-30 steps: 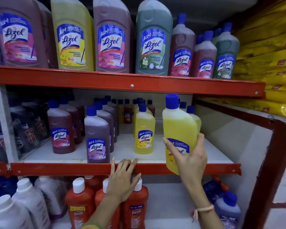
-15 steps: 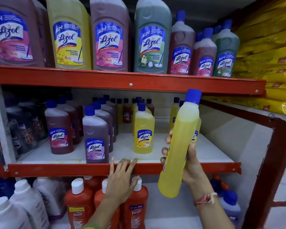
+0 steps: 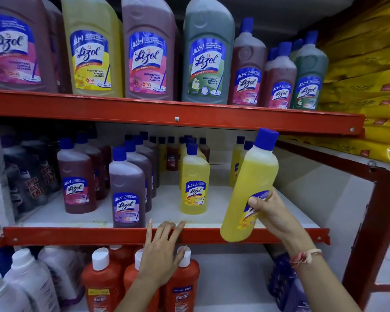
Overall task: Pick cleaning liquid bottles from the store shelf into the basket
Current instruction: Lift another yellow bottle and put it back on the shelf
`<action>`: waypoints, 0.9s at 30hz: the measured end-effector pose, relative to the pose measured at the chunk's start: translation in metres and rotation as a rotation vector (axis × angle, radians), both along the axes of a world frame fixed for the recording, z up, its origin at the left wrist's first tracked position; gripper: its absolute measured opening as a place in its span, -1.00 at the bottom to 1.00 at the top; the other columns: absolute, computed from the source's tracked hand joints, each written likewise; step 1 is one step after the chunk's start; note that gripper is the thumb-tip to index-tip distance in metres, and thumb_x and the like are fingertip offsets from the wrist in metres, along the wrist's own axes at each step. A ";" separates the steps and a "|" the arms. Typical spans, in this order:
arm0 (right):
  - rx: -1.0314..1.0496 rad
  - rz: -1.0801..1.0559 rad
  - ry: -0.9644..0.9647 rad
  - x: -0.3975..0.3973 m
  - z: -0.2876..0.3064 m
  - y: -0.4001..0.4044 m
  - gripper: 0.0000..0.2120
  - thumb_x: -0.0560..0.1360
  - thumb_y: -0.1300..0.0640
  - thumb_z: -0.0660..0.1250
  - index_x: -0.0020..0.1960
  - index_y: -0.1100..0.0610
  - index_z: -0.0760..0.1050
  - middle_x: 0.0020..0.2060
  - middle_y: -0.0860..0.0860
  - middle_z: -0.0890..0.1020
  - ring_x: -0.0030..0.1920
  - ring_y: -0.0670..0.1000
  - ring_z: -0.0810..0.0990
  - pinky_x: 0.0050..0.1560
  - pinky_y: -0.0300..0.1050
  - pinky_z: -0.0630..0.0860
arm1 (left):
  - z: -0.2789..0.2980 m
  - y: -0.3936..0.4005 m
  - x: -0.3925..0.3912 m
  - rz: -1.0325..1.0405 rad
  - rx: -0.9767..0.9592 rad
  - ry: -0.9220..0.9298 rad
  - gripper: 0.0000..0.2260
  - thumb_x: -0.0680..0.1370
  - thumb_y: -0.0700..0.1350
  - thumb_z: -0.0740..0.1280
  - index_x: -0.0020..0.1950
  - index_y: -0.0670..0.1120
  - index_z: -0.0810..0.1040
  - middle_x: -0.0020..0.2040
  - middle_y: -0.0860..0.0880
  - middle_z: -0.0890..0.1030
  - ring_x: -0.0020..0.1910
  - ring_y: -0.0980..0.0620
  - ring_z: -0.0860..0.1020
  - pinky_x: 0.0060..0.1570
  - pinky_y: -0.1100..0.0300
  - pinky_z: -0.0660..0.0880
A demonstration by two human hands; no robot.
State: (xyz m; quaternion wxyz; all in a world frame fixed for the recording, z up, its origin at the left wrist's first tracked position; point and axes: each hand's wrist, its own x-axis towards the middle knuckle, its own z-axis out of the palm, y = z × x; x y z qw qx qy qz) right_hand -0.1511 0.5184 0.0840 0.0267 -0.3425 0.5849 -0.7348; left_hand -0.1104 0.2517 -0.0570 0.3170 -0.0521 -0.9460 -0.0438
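My right hand point(image 3: 271, 212) grips the blue-capped yellow plastic bottle point(image 3: 250, 188) low on its body, its long axis leaning right beyond the middle shelf's front edge point(image 3: 77, 236) — left hand's fingers point(image 3: 164, 230) spread open, resting on that edge.

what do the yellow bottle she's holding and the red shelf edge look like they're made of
The yellow cleaner bottle with the blue cap, held by the right hand, looks like translucent plastic: the liquid shows through the walls, and the cap is opaque and matte. The red shelf edge, under the left hand, looks like painted metal, judging by its glossy coat and visible bolt heads.
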 end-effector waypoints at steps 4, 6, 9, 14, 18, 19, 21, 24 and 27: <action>0.087 -0.202 0.025 -0.024 0.008 0.020 -0.13 -0.03 -0.10 0.69 0.15 0.25 0.51 -0.19 0.04 0.75 -0.19 0.03 0.72 -0.23 -0.15 0.64 | -0.001 0.000 -0.001 0.000 0.008 -0.001 -0.49 0.52 0.18 0.14 0.46 0.07 0.25 0.17 0.04 0.52 0.27 0.02 0.42 0.43 -0.15 -0.04; 0.107 -0.275 0.012 -0.040 0.005 0.029 -0.07 -0.01 -0.11 0.69 0.23 0.24 0.47 -0.12 0.07 0.74 -0.13 0.08 0.71 -0.21 -0.12 0.65 | -0.002 0.000 -0.001 0.008 0.000 -0.010 -0.48 0.53 0.18 0.14 0.47 0.08 0.23 0.18 0.04 0.51 0.29 0.02 0.41 0.44 -0.16 -0.03; 0.119 -0.330 -0.038 -0.061 -0.005 0.042 -0.12 0.03 -0.07 0.69 0.25 0.20 0.46 0.00 0.19 0.70 -0.05 0.17 0.69 -0.17 -0.06 0.67 | -0.002 0.001 -0.001 0.012 -0.001 -0.019 -0.47 0.52 0.17 0.16 0.48 0.08 0.22 0.19 0.05 0.51 0.30 0.02 0.40 0.45 -0.18 -0.03; 0.188 -0.364 -0.131 -0.082 -0.023 0.061 -0.31 0.19 0.09 0.64 0.24 0.22 0.47 0.00 0.24 0.69 -0.14 0.11 0.72 -0.28 -0.07 0.66 | -0.003 0.001 -0.001 0.009 -0.006 0.003 -0.45 0.52 0.15 0.21 0.48 0.07 0.21 0.20 0.03 0.51 0.30 -0.01 0.41 0.44 -0.20 0.01; 0.199 -0.371 -0.185 -0.085 -0.033 0.069 -0.36 0.23 0.10 0.58 0.25 0.22 0.47 -0.05 0.18 0.70 -0.17 0.08 0.72 -0.28 -0.09 0.65 | -0.004 0.002 -0.002 0.011 -0.005 0.023 -0.43 0.52 0.15 0.21 0.50 0.07 0.18 0.19 0.02 0.52 0.30 -0.02 0.42 0.43 -0.21 0.03; 0.196 -0.372 -0.189 -0.086 -0.036 0.071 -0.32 0.20 0.05 0.62 0.25 0.19 0.48 -0.02 0.18 0.71 -0.13 0.10 0.72 -0.25 -0.08 0.65 | -0.006 0.002 -0.002 0.015 -0.002 0.020 -0.43 0.52 0.15 0.20 0.50 0.08 0.17 0.20 0.02 0.52 0.30 -0.02 0.42 0.43 -0.21 0.02; 0.198 -0.374 -0.198 -0.086 -0.039 0.071 -0.24 0.13 -0.02 0.66 0.25 0.15 0.48 0.02 0.16 0.71 -0.06 0.14 0.71 -0.19 -0.05 0.65 | -0.006 0.002 -0.003 0.023 -0.003 0.022 -0.43 0.52 0.15 0.20 0.50 0.08 0.18 0.21 0.02 0.52 0.31 -0.02 0.41 0.43 -0.21 0.02; 0.205 -0.375 -0.207 -0.088 -0.041 0.073 -0.27 0.17 0.01 0.64 0.26 0.12 0.47 0.06 0.17 0.70 0.01 0.18 0.70 -0.11 0.01 0.64 | -0.005 0.004 -0.002 0.019 0.005 0.020 -0.43 0.51 0.14 0.21 0.49 0.07 0.19 0.20 0.02 0.52 0.30 -0.02 0.41 0.43 -0.22 0.03; 0.204 -0.394 -0.210 -0.085 -0.041 0.071 -0.14 0.04 -0.08 0.68 0.26 0.11 0.47 0.06 0.16 0.70 0.02 0.18 0.70 -0.09 0.03 0.64 | -0.003 0.005 0.000 0.020 0.003 0.015 -0.44 0.51 0.13 0.20 0.49 0.06 0.21 0.20 0.02 0.52 0.30 -0.02 0.41 0.43 -0.22 0.03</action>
